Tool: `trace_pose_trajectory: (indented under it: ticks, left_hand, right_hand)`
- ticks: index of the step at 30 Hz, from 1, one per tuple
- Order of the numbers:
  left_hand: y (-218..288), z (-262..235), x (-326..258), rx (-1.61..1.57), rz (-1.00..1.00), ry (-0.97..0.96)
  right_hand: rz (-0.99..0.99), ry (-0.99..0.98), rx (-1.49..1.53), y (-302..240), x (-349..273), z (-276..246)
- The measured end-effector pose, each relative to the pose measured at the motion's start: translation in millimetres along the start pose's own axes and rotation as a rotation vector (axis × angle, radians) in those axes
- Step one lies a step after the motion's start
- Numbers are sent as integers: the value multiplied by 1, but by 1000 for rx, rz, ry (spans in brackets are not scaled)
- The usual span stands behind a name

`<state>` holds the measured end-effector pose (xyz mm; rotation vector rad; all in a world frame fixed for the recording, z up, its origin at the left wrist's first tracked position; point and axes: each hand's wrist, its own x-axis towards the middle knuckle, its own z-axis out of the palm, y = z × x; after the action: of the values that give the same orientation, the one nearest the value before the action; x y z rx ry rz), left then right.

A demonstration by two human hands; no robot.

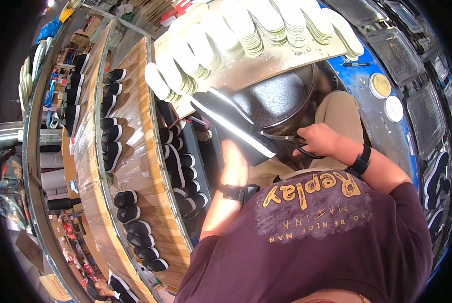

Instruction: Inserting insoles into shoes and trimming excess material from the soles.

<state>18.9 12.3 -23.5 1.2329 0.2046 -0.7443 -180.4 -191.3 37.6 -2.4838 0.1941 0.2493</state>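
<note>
Shoe sole [233,126], black with a white edge, lies slanted from ten to four o'clock at mid-frame. Left hand [234,164] grips its lower end from six o'clock. Right hand [319,140], at three o'clock, is closed through black scissors [286,140] whose tips touch the sole's edge. Pale insole stacks [246,30] fill the desk [266,68] at twelve.

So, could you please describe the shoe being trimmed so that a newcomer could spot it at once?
Start at the board stacked with pale insoles at the top. Just below it, the left hand holds a black shoe against scissors. Unlike the shoes shelved on racks, it is held in the air.
</note>
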Motion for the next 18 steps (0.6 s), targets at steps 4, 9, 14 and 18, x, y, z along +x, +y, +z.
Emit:
trace_pose_trajectory:
  ticks: [4,9,14,18]
  left_hand:
    - [8,11,-13,-35,33,33]
    - [17,6,-17,-73,101,-58]
    - [11,-6,-5,-89,133,-15]
    - [14,-8,-3,-90,157,30]
  right_hand:
    - [12,24,-84,6,-2,-4]
    - [-21,-15,-66,0,2,-6]
    - [-87,38,2,-12,7,5]
    - [-56,57,-90,-4,11,-3]
